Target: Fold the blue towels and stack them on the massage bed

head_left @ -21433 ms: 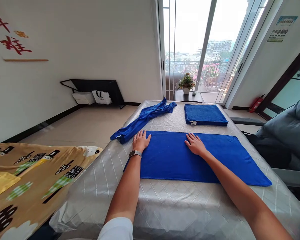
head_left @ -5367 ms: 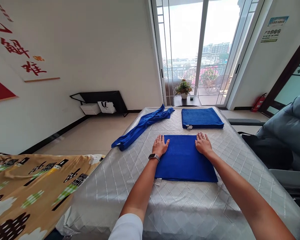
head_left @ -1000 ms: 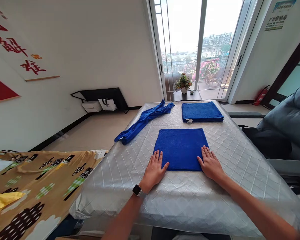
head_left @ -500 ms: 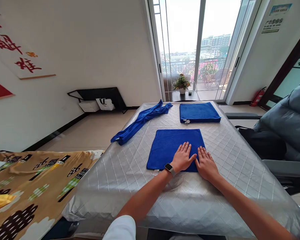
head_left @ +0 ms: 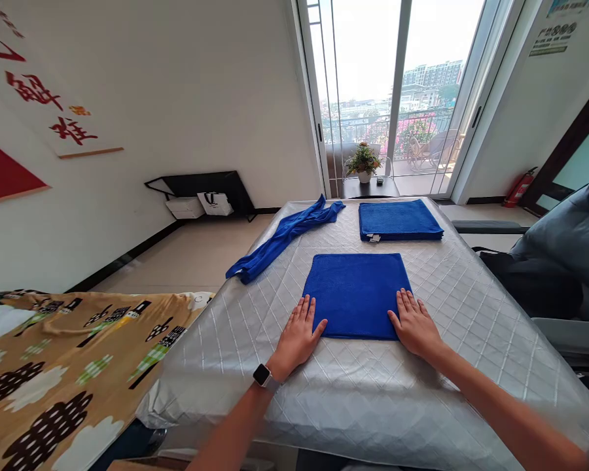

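Note:
A folded blue towel (head_left: 358, 294) lies flat in front of me on the silver quilted table cover (head_left: 255, 333). My left hand (head_left: 298, 333), with a watch on its wrist, rests at the towel's near left corner, fingers stretched out. At the near right corner my right hand (head_left: 415, 324) lies flat, its fingertips on the towel's edge. Both hands are open and grip nothing. Farther back on the right is a neat stack of folded blue towels (head_left: 400, 220) with a white label. A crumpled blue cloth (head_left: 285, 239) stretches along the left edge.
To the left is a bed or couch under a patterned tan blanket (head_left: 127, 353). A grey padded chair (head_left: 569, 242) with armrests stands close on the right. Beyond the table are a small stand with a potted plant (head_left: 364, 160) and a glass sliding door (head_left: 363, 72).
My left hand has slid left across the towel to its near left corner. My right hand stays at the right edge. The view has shifted slightly.

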`<control>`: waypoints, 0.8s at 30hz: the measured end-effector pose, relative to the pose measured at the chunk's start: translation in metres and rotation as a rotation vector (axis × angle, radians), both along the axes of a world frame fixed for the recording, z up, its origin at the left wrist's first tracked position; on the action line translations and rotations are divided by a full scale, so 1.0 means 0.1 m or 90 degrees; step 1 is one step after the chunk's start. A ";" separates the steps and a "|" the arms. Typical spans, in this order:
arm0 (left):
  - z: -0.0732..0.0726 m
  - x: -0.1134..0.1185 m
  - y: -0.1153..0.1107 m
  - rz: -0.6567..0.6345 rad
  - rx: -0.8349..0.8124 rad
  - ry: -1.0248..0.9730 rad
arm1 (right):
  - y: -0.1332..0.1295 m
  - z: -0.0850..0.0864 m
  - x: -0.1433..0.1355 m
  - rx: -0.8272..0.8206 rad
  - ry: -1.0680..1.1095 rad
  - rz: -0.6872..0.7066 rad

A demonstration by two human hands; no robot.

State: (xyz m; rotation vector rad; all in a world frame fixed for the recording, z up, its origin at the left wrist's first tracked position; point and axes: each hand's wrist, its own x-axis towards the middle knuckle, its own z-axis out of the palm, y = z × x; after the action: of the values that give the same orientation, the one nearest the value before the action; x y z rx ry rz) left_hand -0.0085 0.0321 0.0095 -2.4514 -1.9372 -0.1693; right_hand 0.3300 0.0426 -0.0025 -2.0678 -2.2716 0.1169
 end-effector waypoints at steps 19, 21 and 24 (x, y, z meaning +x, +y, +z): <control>0.26 0.17 0.24 -0.038 -0.051 0.022 | 1.66 0.12 -0.05 0.024 0.040 -0.070; 0.34 0.51 0.54 -0.091 -0.016 0.007 | 1.66 0.08 -0.04 0.037 0.040 -0.066; 0.37 1.24 1.06 -0.201 0.017 -0.034 | 1.65 0.06 -0.03 0.042 0.035 -0.062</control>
State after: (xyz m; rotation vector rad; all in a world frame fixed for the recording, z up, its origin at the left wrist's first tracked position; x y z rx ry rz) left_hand 0.1151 0.1385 0.0469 -2.7456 -1.5390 -0.2633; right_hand 0.3274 0.2073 0.0037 -2.1104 -2.1096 0.0926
